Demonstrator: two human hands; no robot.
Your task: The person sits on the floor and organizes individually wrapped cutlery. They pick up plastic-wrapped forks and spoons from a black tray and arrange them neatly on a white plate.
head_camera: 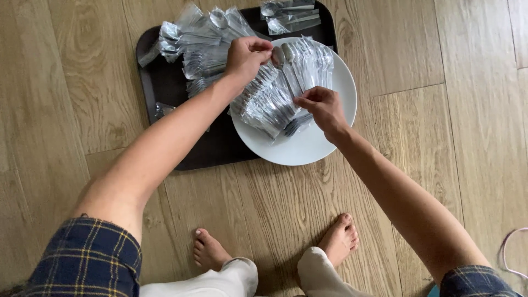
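A white round plate (308, 146) sits on a dark brown tray (165, 88) on the wood floor. Several clear-wrapped metal spoons and forks (264, 102) are piled on the plate. Both my hands grip one wrapped spoon (283, 66) over the pile. My left hand (247, 55) pinches it at the bowl end. My right hand (322, 107) pinches it at the handle end.
More wrapped cutlery (198, 41) lies heaped on the tray's far side, with a further bundle (289, 15) at its top right corner. My bare feet (212, 250) stand on the wooden floor below the tray. A pink cord (509, 247) shows at the right edge.
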